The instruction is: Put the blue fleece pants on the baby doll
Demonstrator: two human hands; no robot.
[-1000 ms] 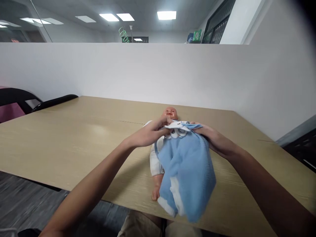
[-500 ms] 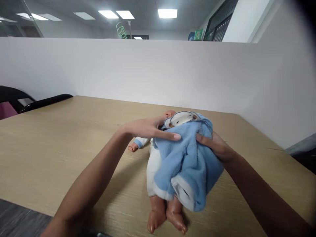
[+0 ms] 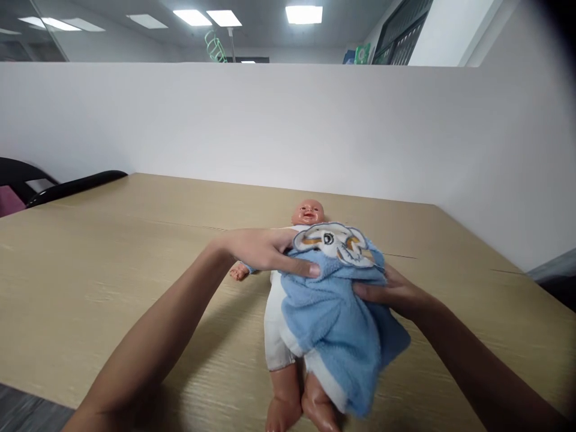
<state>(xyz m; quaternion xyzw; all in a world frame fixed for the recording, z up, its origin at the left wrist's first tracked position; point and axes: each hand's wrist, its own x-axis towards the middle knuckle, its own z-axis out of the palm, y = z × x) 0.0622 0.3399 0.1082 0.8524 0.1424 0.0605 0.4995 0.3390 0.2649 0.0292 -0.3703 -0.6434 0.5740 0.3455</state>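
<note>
Both of my hands hold up a light blue plush baby garment point(image 3: 335, 321) with white trim and an embroidered white animal face at its top. My left hand point(image 3: 265, 249) grips its left side, thumb on the front and the other fingers partly hidden behind. On the other side my right hand point(image 3: 396, 291) pinches the cloth, thumb in front, fingers hidden. Below the garment a baby doll point(image 3: 308, 211) lies on its back, head away from me, in white clothing. The cloth covers much of its body; its head, one hand and its legs show.
The doll lies on a wide wooden table point(image 3: 135, 240). A white partition wall point(image 3: 252, 126) rises behind the table's far edge. A black chair point(image 3: 81, 186) stands at the left, with something pink beside it.
The garment has come down and tipped, so more of its embroidered face shows and the doll's head is uncovered. Both hands have moved slightly lower and keep their hold.
</note>
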